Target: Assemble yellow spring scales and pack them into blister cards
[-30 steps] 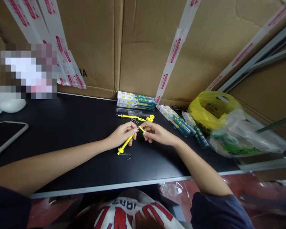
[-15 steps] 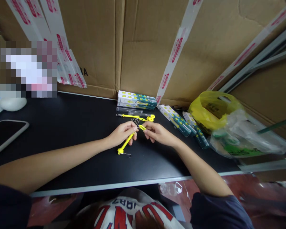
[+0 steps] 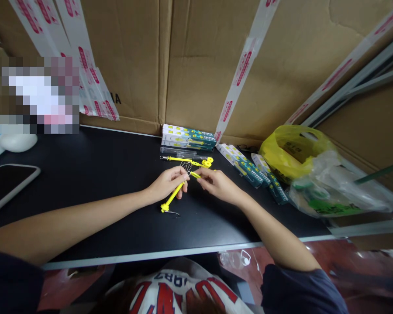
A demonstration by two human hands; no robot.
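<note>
My left hand (image 3: 166, 184) is closed around the upper end of a yellow spring scale rod (image 3: 174, 196), which slants down to the left. A yellow cap and a thin metal hook (image 3: 172, 213) show at its lower end. Thin wire loops (image 3: 185, 166) stick out above the left fingertips; what they belong to is unclear. Between its thumb and finger my right hand (image 3: 218, 184) pinches a small yellow plastic piece (image 3: 195, 175), close against the left fingertips. Just beyond the hands lie another yellow rod (image 3: 180, 159), several yellow plastic parts (image 3: 208, 163) and clear tubes (image 3: 183, 152).
Printed boxes (image 3: 188, 137) stand stacked against the cardboard wall (image 3: 203, 65), with more boxes (image 3: 244, 165) to the right. A yellow bag (image 3: 271, 152) and a clear plastic bag (image 3: 334, 192) sit at far right. A white-edged device (image 3: 9, 183) lies on the black table (image 3: 94, 161) at left.
My right hand has turned slightly, and the small yellow piece now shows more edge-on. My left hand has hardly moved; the rod's lower end has shifted slightly.
</note>
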